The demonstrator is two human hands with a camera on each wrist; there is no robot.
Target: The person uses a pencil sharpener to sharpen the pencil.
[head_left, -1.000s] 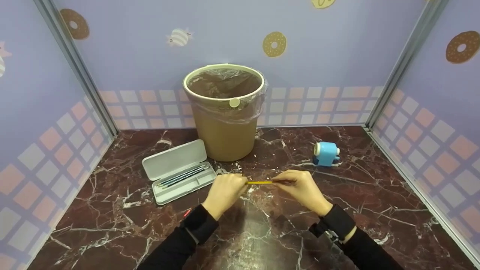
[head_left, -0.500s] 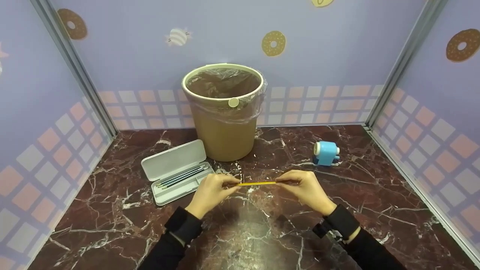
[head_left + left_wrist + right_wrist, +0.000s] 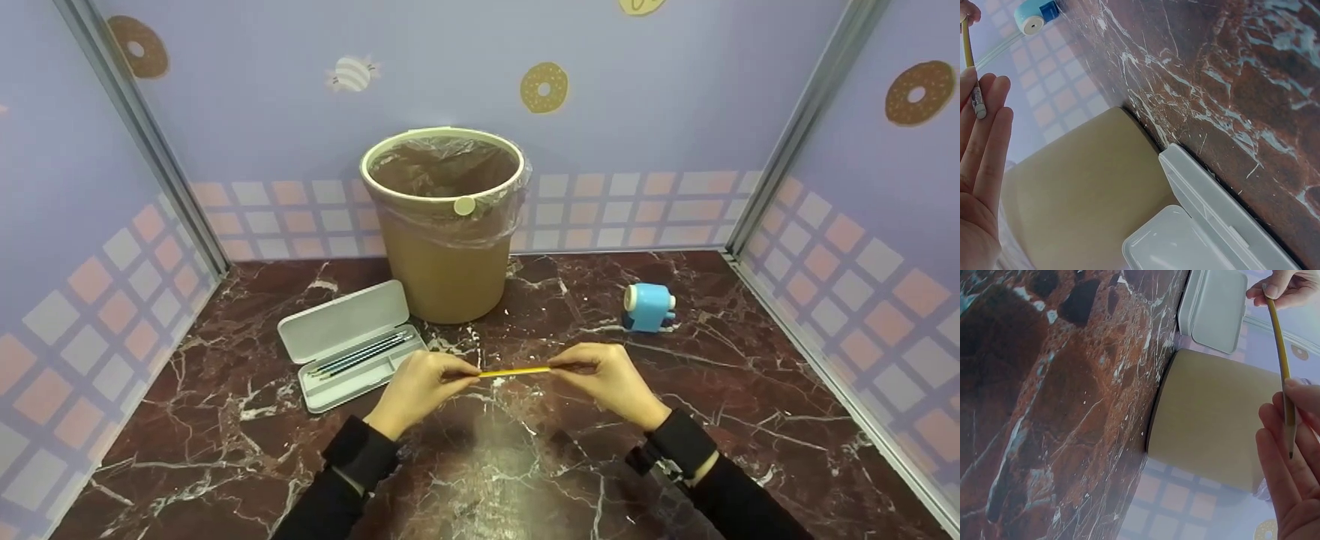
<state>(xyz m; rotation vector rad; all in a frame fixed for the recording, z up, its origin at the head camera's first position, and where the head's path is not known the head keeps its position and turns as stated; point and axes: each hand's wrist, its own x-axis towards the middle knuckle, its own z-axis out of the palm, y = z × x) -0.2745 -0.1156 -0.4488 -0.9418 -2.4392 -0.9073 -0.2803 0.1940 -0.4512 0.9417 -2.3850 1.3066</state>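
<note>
A yellow pencil is held level above the table between both hands. My left hand pinches it between thumb and forefinger near the eraser end, and the white eraser shows past the thumb in the left wrist view. At the other end my right hand pinches it with thumb and fingertips. The sharpened tip points out beyond the right thumb in the right wrist view. Just behind the left hand lies an open grey pencil case with several dark striped pencils in it.
A tan bin with a clear plastic liner stands at the back, close by the case lid. Further right sits a blue pencil sharpener with a crank. Patterned walls enclose the dark marble table at the back and both sides.
My left hand has moved left along the pencil and turned to a thumb-and-finger pinch, so a longer stretch of yellow shows. The right hand has stayed nearly in place.
</note>
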